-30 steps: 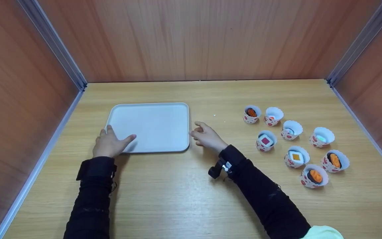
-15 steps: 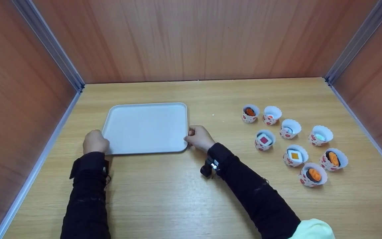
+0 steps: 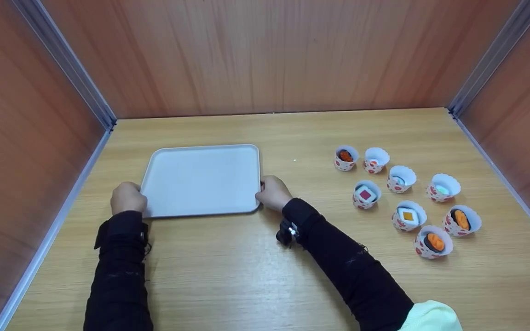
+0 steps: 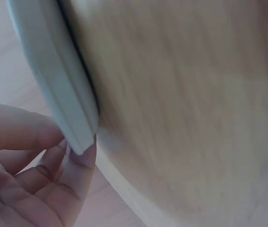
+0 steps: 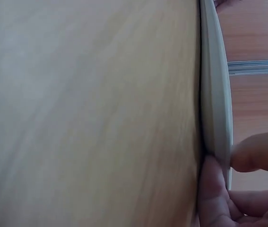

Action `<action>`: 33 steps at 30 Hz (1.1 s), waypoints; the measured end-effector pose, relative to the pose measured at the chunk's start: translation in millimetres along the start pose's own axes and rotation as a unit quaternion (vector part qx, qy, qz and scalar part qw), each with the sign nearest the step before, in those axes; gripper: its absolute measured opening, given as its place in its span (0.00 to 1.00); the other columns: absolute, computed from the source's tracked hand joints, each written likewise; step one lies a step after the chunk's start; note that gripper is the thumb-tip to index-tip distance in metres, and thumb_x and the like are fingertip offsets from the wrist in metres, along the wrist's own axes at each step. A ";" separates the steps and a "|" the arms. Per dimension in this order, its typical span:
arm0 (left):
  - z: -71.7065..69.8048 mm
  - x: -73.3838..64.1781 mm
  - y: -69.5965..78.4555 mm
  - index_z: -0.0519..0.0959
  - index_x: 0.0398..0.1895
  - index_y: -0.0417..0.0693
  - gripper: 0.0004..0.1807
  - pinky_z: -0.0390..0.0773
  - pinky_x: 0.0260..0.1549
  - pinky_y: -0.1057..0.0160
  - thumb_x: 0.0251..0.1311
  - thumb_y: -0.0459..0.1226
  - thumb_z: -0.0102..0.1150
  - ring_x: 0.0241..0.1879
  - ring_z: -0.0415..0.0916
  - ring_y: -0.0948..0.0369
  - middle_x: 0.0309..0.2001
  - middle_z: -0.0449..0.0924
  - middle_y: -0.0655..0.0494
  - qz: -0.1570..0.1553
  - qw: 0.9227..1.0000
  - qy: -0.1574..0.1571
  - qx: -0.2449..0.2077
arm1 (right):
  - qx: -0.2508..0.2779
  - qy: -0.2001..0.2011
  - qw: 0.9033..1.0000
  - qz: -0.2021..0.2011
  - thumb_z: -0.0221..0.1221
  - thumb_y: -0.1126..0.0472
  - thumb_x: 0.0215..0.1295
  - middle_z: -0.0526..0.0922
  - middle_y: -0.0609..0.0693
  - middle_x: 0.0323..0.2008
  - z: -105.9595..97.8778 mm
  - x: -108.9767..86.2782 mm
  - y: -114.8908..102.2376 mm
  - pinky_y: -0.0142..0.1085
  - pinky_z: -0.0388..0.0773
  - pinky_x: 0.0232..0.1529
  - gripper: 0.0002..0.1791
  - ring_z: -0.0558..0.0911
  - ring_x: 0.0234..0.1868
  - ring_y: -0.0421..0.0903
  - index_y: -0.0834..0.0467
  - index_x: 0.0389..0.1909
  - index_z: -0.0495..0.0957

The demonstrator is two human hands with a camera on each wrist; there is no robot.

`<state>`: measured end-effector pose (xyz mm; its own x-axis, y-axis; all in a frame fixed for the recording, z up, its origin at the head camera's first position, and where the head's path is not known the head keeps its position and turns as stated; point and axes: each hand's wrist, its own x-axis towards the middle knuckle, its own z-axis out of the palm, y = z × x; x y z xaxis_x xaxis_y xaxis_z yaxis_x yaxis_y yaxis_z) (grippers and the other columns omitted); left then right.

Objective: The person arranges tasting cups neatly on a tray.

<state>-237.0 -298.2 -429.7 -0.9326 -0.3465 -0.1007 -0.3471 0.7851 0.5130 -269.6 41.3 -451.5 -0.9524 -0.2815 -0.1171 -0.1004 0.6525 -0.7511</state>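
Observation:
A white rectangular tray (image 3: 203,181) with rounded corners lies on the wooden table, left of the middle in the head view. My left hand (image 3: 128,198) grips its left edge near the front corner. In the left wrist view, thumb and fingers (image 4: 79,177) pinch the tray's rim (image 4: 53,75) from both sides. At the opposite short side, my right hand (image 3: 274,193) pinches the right edge near its front corner. The right wrist view has one fingertip (image 5: 212,177) under the rim (image 5: 216,94) and another digit on its upper side.
Several paper cups with red patterns stand on the right of the table, among them one with an orange-topped piece (image 3: 435,242) and one with a white square piece (image 3: 365,194). Wooden panels (image 3: 265,55) with metal corner strips enclose the back and sides.
The left hand has gone from spread over the tray's corner to gripping its left edge. The right hand has come in from the right and taken hold of the right edge.

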 end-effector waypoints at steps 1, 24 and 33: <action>0.0 0.3 -0.6 0.77 0.54 0.28 0.23 0.74 0.55 0.43 0.55 0.25 0.44 0.54 0.75 0.37 0.54 0.76 0.30 0.000 1.000 0.000 0.001 | -0.001 -0.001 1.000 0.001 0.53 0.73 0.53 0.62 0.42 0.14 -0.1 -0.2 -0.1 0.29 0.59 0.20 0.11 0.63 0.15 0.39 0.55 0.20 0.65; -3.5 -11.3 3.5 0.72 0.12 0.42 0.11 0.65 0.19 0.63 0.50 0.27 0.49 0.20 0.66 0.56 0.17 0.69 0.54 0.044 0.997 -0.049 0.032 | -0.045 -0.023 0.999 -0.012 0.58 0.72 0.49 0.68 0.45 0.21 -22.1 -20.1 15.1 0.30 0.64 0.26 0.09 0.68 0.24 0.42 0.65 0.34 0.76; 0.6 -19.5 19.9 0.68 0.16 0.46 0.09 0.64 0.21 0.64 0.50 0.28 0.51 0.22 0.65 0.57 0.18 0.66 0.56 0.063 0.992 -0.102 0.040 | -0.058 -0.036 0.998 -0.006 0.59 0.72 0.47 0.70 0.46 0.23 -39.3 -38.5 30.5 0.30 0.66 0.27 0.11 0.70 0.25 0.43 0.64 0.34 0.75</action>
<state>-225.8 -275.5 -418.0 -0.9670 -0.1372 -0.2145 -0.2246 0.8564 0.4648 -247.3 99.7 -444.3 -0.9279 -0.3374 -0.1584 -0.1485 0.7244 -0.6733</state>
